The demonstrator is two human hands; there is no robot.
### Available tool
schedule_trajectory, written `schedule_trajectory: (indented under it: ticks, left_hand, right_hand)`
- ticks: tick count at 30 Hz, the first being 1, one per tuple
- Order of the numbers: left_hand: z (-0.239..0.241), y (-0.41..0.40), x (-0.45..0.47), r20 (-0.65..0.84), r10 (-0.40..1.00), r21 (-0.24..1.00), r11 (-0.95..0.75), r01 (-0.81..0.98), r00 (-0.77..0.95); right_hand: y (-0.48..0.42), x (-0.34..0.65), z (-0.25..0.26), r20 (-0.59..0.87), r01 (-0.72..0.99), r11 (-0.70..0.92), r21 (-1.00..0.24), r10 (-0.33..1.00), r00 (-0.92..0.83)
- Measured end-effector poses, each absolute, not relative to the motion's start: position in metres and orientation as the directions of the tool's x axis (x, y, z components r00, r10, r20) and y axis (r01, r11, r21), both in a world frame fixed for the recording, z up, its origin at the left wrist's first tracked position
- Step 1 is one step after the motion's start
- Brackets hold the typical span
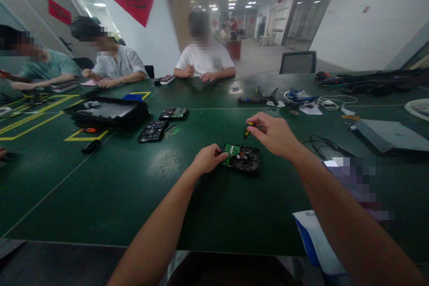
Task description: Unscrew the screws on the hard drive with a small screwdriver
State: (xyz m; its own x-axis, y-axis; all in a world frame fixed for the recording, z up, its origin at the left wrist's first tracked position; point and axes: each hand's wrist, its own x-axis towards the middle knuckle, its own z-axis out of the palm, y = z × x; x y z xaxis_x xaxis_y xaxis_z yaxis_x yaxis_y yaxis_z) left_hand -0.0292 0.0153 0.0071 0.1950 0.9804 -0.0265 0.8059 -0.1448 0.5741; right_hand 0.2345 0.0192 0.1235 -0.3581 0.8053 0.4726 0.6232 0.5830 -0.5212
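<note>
A hard drive [250, 161] lies on the green table in front of me, its green circuit board [232, 149] facing up on the left part. My left hand [208, 159] is closed on the drive's left end, with the thumb over the board's edge. Above the drive, my right hand [273, 134] pinches a yellow and black screwdriver [247, 131] by its handle. The screwdriver stands nearly upright, its shaft pointing down at the right edge of the board. Whether the tip touches a screw is too small to tell.
Beyond my left hand lie two more hard drives [153, 131] [174, 113] and a loose circuit board [173, 132]. A black tray [109, 114] stands farther left. Cables [303, 97], a grey metal case [392, 135] and a white-and-blue packet [318, 237] are at the right. Several people sit across the table.
</note>
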Motion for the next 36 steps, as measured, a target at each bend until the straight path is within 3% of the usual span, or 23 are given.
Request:
schedule_trajectory:
  ticks: [8, 14, 19, 22, 27, 31, 36]
  left_hand:
    - [0.010, 0.014, -0.030, -0.009, 0.974, 0.581, -0.179, 0.794, 0.226]
    - [0.009, 0.014, -0.031, -0.020, 0.973, 0.585, -0.175, 0.792, 0.229]
    - [0.009, 0.013, -0.031, -0.022, 0.976, 0.590, -0.162, 0.791, 0.217]
    - [0.008, 0.014, -0.031, -0.019, 0.976, 0.596, -0.162, 0.787, 0.216]
    - [0.006, 0.015, -0.030, -0.025, 0.977, 0.603, -0.155, 0.783, 0.212]
    - [0.006, 0.015, -0.030, -0.033, 0.979, 0.600, -0.140, 0.787, 0.200]
    - [0.007, 0.014, -0.030, -0.044, 0.980, 0.597, -0.130, 0.792, 0.194]
  right_hand:
    - [0.019, 0.218, 0.143, 0.423, 0.719, 0.582, -0.380, 0.801, -0.424]
    - [0.023, 0.227, 0.138, 0.473, 0.745, 0.565, -0.356, 0.796, -0.377]
    - [0.028, 0.226, 0.125, 0.442, 0.692, 0.486, -0.534, 0.858, -0.261]
    - [0.032, 0.223, 0.118, 0.362, 0.534, 0.476, -0.699, 0.879, -0.309]
    - [0.037, 0.219, 0.109, 0.158, 0.271, 0.241, -0.932, 0.942, -0.296]
    - [0.042, 0.218, 0.108, 0.046, 0.188, 0.096, -0.977, 0.967, -0.252]
    - [0.045, 0.219, 0.115, -0.002, 0.132, 0.043, -0.990, 0.946, -0.324]
